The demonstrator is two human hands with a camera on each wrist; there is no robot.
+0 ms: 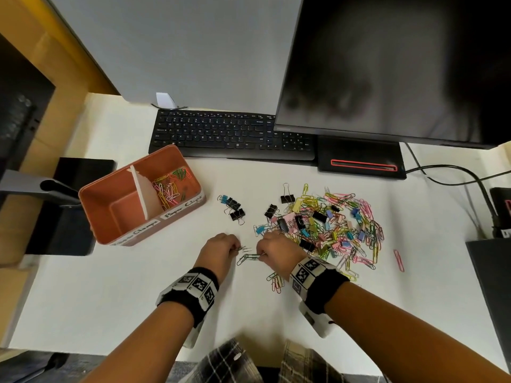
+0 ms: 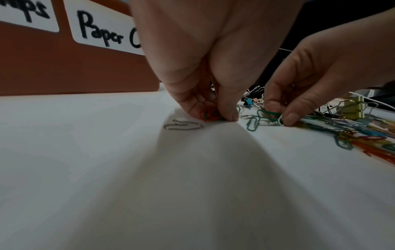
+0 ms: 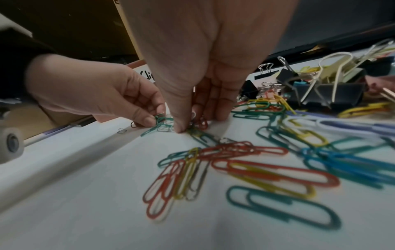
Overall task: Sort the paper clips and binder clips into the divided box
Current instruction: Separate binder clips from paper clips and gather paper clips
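Nearest the desk's front edge, two forearms with black wristbands carrying square printed markers reach onto the white desk [image 1: 83, 286]. The left hand [image 1: 218, 248] has its fingertips down on the surface, pinching a small cluster of paper clips [image 2: 210, 115]. Just to its right, the right hand [image 1: 279, 251] pinches green paper clips [image 1: 249, 257] between thumb and fingers. A few loose clips [image 1: 275, 281] lie beside the right wrist. Beyond the right hand spreads a mixed pile [image 1: 331, 225] of coloured paper clips and binder clips, right of the desk's centre. Three black binder clips [image 1: 235, 208] lie apart to its left. Farther left stands the orange divided box [image 1: 110, 217]; its right compartment holds paper clips. At the back edge sit a black keyboard [image 1: 221, 134] and a monitor [image 1: 387, 64].
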